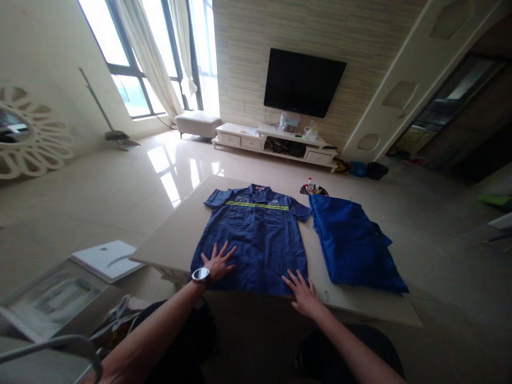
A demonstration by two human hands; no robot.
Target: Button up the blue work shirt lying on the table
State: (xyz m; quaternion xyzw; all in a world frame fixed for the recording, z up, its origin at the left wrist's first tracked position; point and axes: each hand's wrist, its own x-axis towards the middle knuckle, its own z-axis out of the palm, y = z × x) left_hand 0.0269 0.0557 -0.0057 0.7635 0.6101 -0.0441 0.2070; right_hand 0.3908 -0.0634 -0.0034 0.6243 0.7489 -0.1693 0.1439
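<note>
Shirt lies face up on the surface, collar at the far end. Left hand: open, fingers spread, laid on the shirt's near-left part, grasping nothing. Right hand: open, fingers spread, at the shirt's near-right corner, grasping nothing. Blue cloth just right of the shirt; TV well beyond it.

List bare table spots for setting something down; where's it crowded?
Widest: left side of the table, between its edge and the shirt. Narrower: the strip between shirt and blue cloth, pinched off at the sleeve; also the near edge below the cloth. Crowded: the middle, with left hand and right hand on the shirt, and the right, under the cloth.
</note>
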